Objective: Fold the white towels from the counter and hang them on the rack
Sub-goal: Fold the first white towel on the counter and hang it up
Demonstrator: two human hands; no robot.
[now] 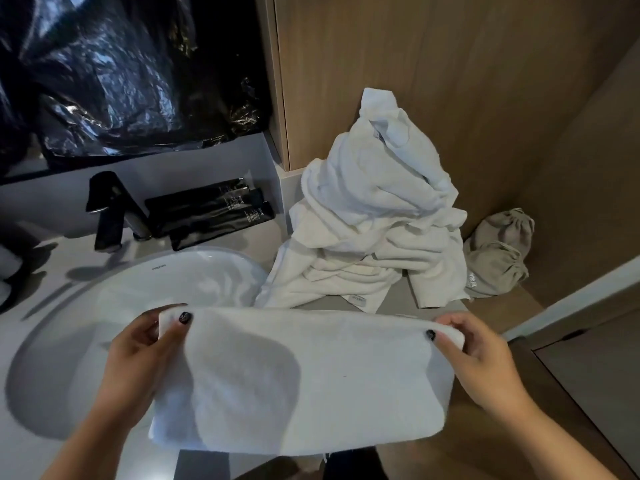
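Dim, soft shadows, wide-angle edge distortion

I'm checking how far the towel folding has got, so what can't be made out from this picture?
- The rack: outside the head view, nowhere in frame.
- Number of towels in the pile: they are bunched together and cover each other.
- Layers in the held towel: its front face hides them; the left hand and right hand cover its top corners.
- Print on the black packets: too small.
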